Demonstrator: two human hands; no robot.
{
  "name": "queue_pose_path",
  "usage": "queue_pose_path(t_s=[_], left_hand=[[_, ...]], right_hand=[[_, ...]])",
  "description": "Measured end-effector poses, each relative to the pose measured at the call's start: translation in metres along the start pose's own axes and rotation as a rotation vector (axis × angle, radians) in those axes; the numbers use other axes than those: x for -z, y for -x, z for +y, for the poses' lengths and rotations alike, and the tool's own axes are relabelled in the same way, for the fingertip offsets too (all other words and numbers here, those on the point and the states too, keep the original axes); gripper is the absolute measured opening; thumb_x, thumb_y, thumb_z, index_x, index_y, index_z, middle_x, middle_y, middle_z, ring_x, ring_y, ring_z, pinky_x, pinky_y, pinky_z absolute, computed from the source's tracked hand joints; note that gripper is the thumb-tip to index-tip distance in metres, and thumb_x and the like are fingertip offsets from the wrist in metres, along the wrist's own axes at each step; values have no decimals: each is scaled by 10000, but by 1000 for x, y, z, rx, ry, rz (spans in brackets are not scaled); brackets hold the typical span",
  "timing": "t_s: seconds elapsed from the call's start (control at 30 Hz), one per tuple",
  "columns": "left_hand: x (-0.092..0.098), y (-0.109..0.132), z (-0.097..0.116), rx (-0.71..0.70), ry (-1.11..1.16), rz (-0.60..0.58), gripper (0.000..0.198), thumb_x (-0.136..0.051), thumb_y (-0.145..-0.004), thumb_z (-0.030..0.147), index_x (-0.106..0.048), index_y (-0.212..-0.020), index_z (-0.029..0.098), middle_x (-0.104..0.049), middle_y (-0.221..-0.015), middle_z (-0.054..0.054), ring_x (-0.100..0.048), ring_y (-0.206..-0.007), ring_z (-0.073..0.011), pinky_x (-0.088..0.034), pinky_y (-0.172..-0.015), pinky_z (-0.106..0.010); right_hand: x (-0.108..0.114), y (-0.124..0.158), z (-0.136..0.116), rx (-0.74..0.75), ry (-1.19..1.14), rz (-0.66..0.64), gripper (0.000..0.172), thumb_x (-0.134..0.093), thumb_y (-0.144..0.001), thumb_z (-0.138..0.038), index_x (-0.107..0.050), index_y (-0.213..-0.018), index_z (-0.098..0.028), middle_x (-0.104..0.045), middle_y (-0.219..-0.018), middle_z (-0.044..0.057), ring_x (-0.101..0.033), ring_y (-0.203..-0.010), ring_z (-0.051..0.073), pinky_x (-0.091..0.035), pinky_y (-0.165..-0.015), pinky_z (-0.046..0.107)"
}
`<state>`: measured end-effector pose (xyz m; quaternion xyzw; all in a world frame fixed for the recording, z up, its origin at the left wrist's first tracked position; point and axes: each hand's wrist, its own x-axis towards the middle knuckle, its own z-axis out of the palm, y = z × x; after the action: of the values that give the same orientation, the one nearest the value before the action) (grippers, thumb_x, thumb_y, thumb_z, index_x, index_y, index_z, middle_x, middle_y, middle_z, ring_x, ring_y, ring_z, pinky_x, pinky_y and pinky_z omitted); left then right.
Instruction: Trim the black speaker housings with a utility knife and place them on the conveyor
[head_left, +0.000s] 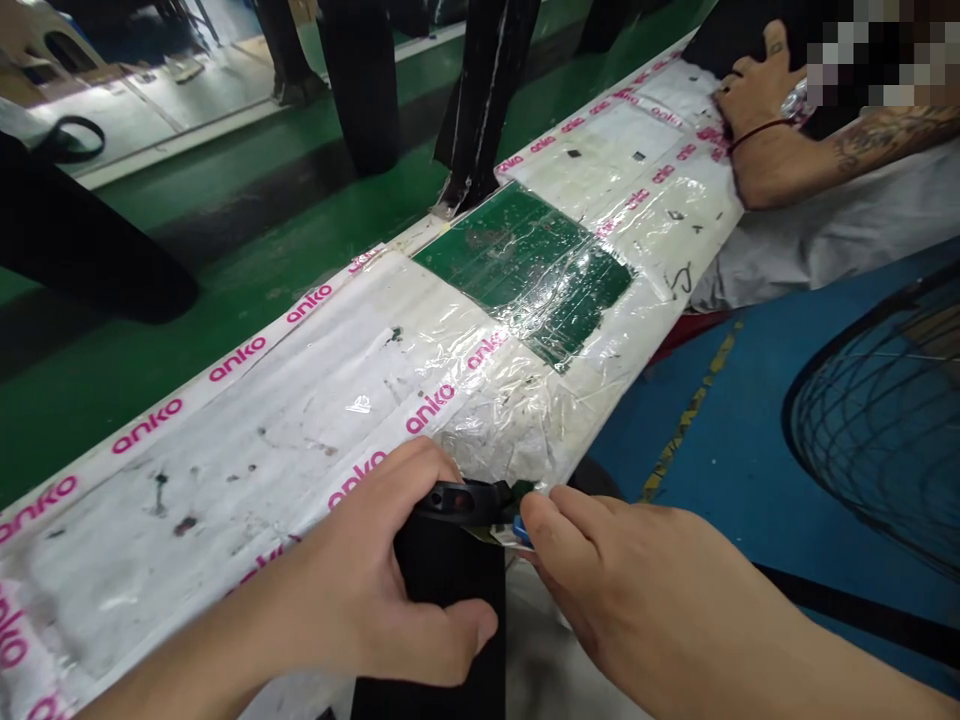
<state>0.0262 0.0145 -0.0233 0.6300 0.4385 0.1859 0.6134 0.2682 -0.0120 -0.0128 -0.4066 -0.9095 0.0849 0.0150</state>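
My left hand (397,570) is curled around a long black piece (457,600) at the near edge of the wrapped bench, its thumb lying across the front. A black plastic part (465,502) with a small hole crosses the upper end of that piece, under my left fingertips. Pinched in my right hand (615,560) is a small blue object (520,529), mostly hidden by the fingers, so its kind does not show. It meets the right end of the plastic part, where a scrap of silvery, dark green material (504,538) sticks out.
The long bench (300,400) is covered in white film with pink "anko" print and a bare green patch (532,270). At the far right, a co-worker's hand (761,85) rests on it. Black upright columns (360,90) stand behind. A wire fan guard (885,420) is at right.
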Motion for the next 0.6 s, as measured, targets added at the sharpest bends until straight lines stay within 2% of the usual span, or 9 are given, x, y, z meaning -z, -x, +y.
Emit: queue_pose_path(t_s=[0.1, 0.2, 0.33, 0.37, 0.43, 0.53, 0.6], left_hand=[[0, 0, 3, 2, -38, -4, 325, -773, -706, 311, -526, -905, 239, -504, -922, 11, -521, -800, -195, -425, -664, -334], [-1, -1, 3, 40, -32, 7, 326, -767, -708, 322, -524, -912, 243, -504, -888, 22, -516, -750, -180, -415, -611, -310], [-3, -2, 5, 69, -72, 37, 336, -747, -705, 320, -504, -925, 250, -502, -831, 37, -496, -711, -171, -402, -583, -292], [-5, -2, 7, 68, -100, 44, 325, -735, -709, 311, -500, -924, 251, -506, -830, 37, -497, -716, -174, -406, -587, -295], [-9, 1, 13, 47, -165, 62, 297, -710, -711, 285, -497, -914, 248, -522, -853, 27, -514, -740, -185, -426, -610, -312], [-19, 8, 24, -13, -292, 108, 284, -706, -701, 245, -500, -897, 242, -547, -916, 5, -547, -803, -209, -450, -656, -345], [-23, 12, 28, -57, -370, 146, 293, -720, -696, 232, -501, -891, 239, -555, -954, -7, -560, -854, -226, -466, -687, -361]], right_hand=[[2, -2, 5, -2, -70, -71, 301, -539, -765, -40, -459, -971, -245, -590, -684, -30, -594, -446, 208, -229, -434, 346], [13, -15, 7, 13, -72, -144, 272, -611, -772, -85, -470, -935, -251, -577, -646, -53, -561, -418, 190, -187, -426, 338], [43, -38, 5, -24, 31, -496, 372, -701, -670, -72, -540, -958, -243, -614, -650, -49, -592, -467, 197, -151, -411, 331], [50, -40, 4, -23, 49, -549, 387, -710, -648, -65, -548, -947, -248, -619, -647, -50, -589, -463, 195, -137, -403, 335], [59, -34, 3, 4, 78, -492, 387, -706, -621, -64, -548, -913, -262, -615, -627, -58, -556, -423, 189, -100, -403, 355], [55, -11, 2, 49, 88, -202, 391, -669, -587, -69, -534, -890, -277, -603, -617, -68, -526, -393, 198, -84, -434, 376], [47, 8, 7, 84, 72, -82, 405, -634, -585, -68, -537, -918, -277, -609, -643, -63, -536, -404, 206, -103, -446, 376]])
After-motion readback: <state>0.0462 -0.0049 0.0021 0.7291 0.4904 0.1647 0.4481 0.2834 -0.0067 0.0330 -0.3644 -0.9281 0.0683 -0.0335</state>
